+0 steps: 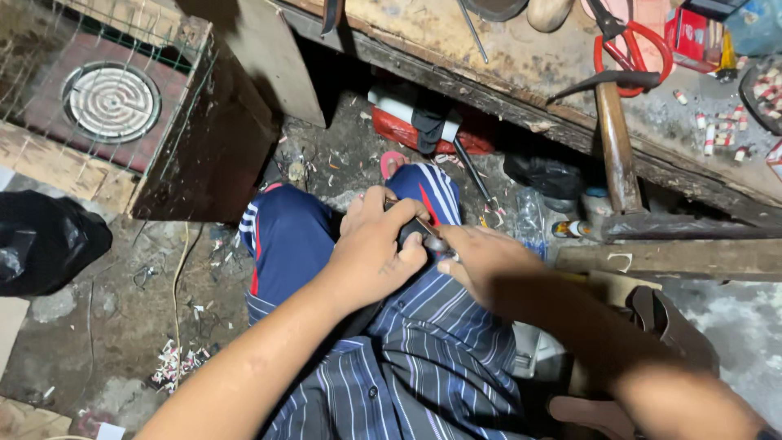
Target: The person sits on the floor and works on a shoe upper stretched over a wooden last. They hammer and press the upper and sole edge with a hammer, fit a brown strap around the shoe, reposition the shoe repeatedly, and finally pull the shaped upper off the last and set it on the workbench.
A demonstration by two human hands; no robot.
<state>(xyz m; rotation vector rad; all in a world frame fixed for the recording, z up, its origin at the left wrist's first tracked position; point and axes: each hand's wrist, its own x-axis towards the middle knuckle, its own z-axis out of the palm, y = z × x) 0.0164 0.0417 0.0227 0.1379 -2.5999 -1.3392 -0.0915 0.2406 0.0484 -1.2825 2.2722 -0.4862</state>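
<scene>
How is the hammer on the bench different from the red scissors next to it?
The hammer has a brown wooden handle and a dark metal head; the scissors have bright red loop handles. The hammer looks longer and thicker, while the scissors look thinner. The hammer's handle hangs past the edge of the workbench; the scissors lie fully on it. Both lie untouched, away from the left hand and right hand.

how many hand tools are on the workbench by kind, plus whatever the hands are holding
Hammer: 1
Red-handled scissors: 1
Small dark object held in the lap by the left hand and the right hand: 1
Total: 3
</scene>
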